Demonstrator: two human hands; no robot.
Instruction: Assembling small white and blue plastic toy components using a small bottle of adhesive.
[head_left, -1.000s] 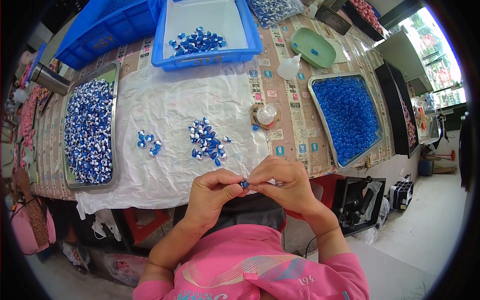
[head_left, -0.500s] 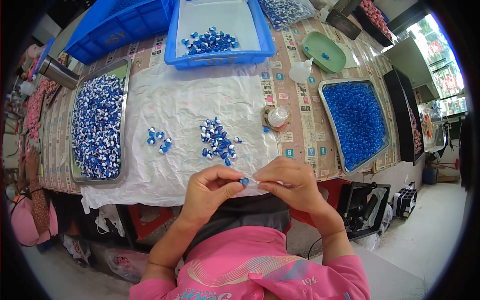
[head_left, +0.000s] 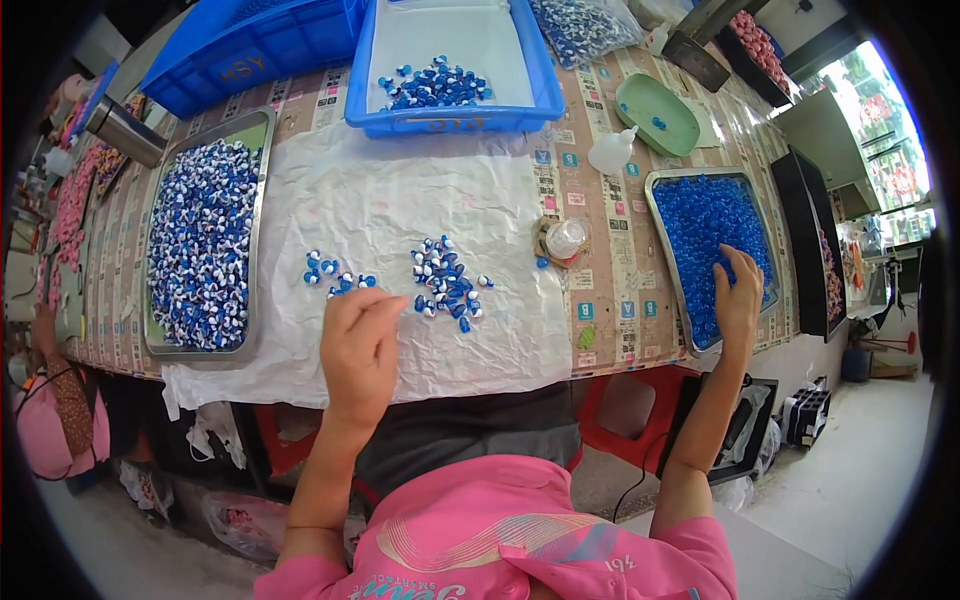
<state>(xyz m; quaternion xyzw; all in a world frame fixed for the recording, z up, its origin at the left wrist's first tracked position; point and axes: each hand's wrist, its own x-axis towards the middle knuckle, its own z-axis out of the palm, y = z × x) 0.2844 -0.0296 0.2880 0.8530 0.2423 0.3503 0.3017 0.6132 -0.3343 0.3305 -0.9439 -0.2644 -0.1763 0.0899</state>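
Beads (head_left: 705,215), round, translucent blue, now underlie the right hand (head_left: 740,300), fingers parted; left hand (head_left: 360,355) moved leftward, grip unclear. Blue plastic crate (head_left: 310,55) bears yellowish lettering (head_left: 242,70).

Right fingers (head_left: 742,262) now at the blue beads (head_left: 705,212)

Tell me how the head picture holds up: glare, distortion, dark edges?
Head view: the window at upper right is bright, partly washed out; the table bows along its front edge; the corners are black; the left hand and right hand are lit clearly.
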